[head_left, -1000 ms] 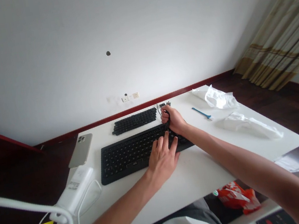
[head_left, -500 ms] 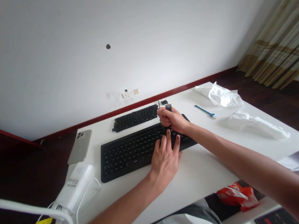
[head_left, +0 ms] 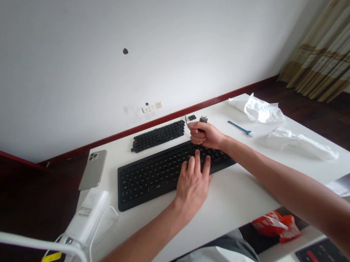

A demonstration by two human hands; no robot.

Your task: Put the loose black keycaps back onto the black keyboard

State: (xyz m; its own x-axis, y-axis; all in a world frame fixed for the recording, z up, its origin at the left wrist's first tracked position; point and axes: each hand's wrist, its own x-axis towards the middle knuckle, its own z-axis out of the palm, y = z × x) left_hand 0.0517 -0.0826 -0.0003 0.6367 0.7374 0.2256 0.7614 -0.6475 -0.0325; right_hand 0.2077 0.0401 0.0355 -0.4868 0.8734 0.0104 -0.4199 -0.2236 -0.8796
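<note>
A black keyboard (head_left: 149,176) lies across the white table. My left hand (head_left: 192,182) rests over its right half, fingers spread and fingertips on the keys. Just beyond, my right hand (head_left: 207,134) is closed in a fist above the keyboard's far right part. Out of the top of that fist sticks a short dark tool (head_left: 203,119); its lower end is hidden by the hand. Behind the keyboard lies a block of black keycaps (head_left: 159,136) in rows with a ragged outline. A few small black keycaps (head_left: 192,117) sit near the table's far edge.
To the right lie a slim blue tool (head_left: 239,127) and crumpled white plastic wrappers (head_left: 261,109). A phone (head_left: 94,170) and a white power strip (head_left: 86,214) with cables occupy the left side. A red bag (head_left: 276,226) shows below the table's front edge.
My right hand has shifted slightly to the right with the dark tool, whose top now leans more to the right. My left hand stays in place on the keyboard.
</note>
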